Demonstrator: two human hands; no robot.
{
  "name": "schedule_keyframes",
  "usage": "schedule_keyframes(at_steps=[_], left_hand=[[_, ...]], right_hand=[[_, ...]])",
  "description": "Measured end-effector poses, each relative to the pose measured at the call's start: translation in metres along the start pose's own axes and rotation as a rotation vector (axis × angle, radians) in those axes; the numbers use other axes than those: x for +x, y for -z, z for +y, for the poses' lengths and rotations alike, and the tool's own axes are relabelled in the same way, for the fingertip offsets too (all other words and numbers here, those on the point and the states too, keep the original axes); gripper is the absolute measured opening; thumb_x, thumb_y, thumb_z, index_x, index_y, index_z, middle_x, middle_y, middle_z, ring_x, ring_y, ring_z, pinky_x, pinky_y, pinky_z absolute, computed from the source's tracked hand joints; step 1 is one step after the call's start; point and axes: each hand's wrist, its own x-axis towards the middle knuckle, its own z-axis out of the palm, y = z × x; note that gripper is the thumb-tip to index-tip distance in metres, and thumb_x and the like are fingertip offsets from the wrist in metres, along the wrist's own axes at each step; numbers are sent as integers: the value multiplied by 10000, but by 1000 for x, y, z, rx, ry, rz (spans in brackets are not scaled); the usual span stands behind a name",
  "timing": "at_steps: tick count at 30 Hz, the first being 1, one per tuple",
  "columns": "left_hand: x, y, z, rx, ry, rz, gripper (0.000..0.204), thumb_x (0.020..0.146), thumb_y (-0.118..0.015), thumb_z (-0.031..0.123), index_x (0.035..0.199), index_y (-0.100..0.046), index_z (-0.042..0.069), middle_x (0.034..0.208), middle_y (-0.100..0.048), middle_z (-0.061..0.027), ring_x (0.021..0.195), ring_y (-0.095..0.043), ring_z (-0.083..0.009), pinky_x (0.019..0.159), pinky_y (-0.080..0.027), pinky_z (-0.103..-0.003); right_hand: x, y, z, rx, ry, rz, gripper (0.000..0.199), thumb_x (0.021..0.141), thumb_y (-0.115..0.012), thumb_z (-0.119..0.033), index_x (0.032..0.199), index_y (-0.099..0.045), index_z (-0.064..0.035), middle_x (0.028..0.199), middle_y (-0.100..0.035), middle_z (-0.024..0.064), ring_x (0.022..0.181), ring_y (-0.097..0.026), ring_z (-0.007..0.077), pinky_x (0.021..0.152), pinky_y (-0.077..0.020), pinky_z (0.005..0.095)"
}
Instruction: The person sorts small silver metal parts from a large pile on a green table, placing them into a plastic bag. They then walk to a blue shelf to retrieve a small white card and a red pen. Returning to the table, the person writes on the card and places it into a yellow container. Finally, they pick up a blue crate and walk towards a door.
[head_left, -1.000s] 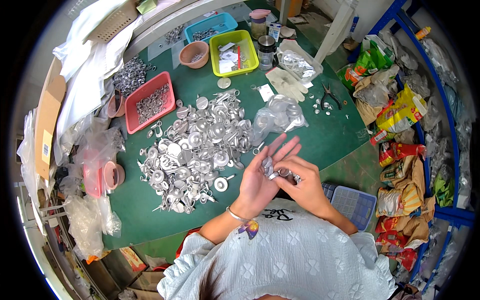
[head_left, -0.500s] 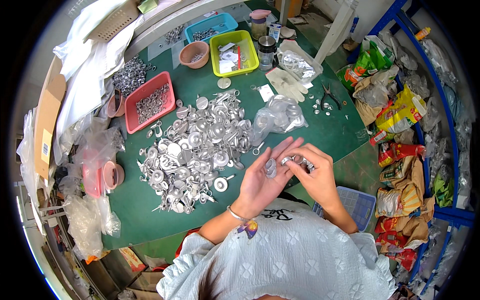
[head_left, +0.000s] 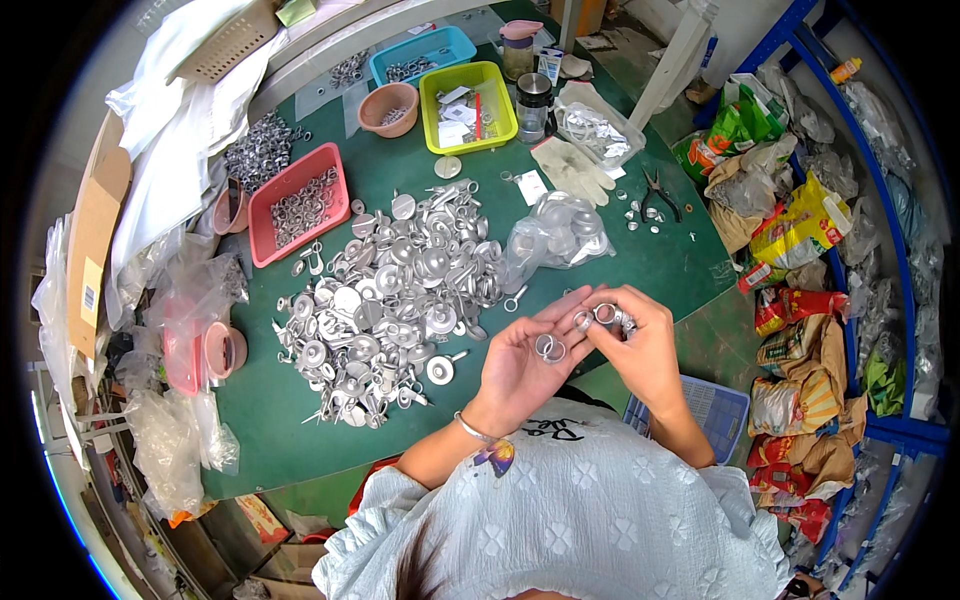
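Observation:
My left hand (head_left: 512, 368) is turned palm up and cupped, cradling a few overlapping metal rings (head_left: 550, 348). Beside it, my right hand (head_left: 648, 348) is closed on several metal rings (head_left: 605, 314), held between thumb and fingers close to the left fingertips. Part of what the right hand holds is hidden by its fingers. Both hands are above the table's near edge. To their left spreads a large pile of round silver metal parts with looped stems (head_left: 390, 300). A single ring-ended part (head_left: 514, 299) lies just beyond the left hand.
Past my hands sits a clear bag of round metal parts (head_left: 560, 232). A red bin (head_left: 345, 195) and yellow bin (head_left: 508, 100) stand farther back. Pliers (head_left: 660, 195) and a glove (head_left: 575, 170) lie on the right. A blue basket (head_left: 735, 410) sits below the table edge.
The rings in my left palm now lie flatter and more spread. My right hand has turned slightly, its rings showing more clearly, and still holds them near the left fingers.

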Motion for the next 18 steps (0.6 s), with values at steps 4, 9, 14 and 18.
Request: schedule_keyframes(at_steps=[4,9,14,18], left_hand=[[1,0,2,-16,-16,43,494,788,-382,42,1252,-325,-115,1315,-369,-200,1195,-398,-287,1052,-271,-406],[1,-4,1,-61,-51,83,481,786,-381,35,1240,-334,-119,1310,-377,-197,1190,-405,-279,1053,-271,-420],[2,-1,3,-77,-30,73,471,788,-377,31,1233,-340,-118,1311,-378,-183,1198,-395,-269,1048,-280,-422],[2,4,2,-134,-15,46,468,791,-377,31,1236,-344,-112,1310,-382,-174,1211,-378,-250,1041,-293,-414]], right_hand=[[1,-1,8,125,-14,12,226,709,-587,42,931,-593,-3,755,-556,37,587,-471,53,500,-378,191],[5,-2,8,213,57,60,216,746,-603,24,959,-576,3,830,-592,61,689,-559,104,613,-448,226],[4,1,7,127,69,55,263,717,-646,20,971,-576,6,862,-603,93,757,-588,151,676,-464,258],[8,6,10,-80,261,-37,314,687,-659,22,990,-582,5,842,-588,111,766,-591,206,680,-461,281]])
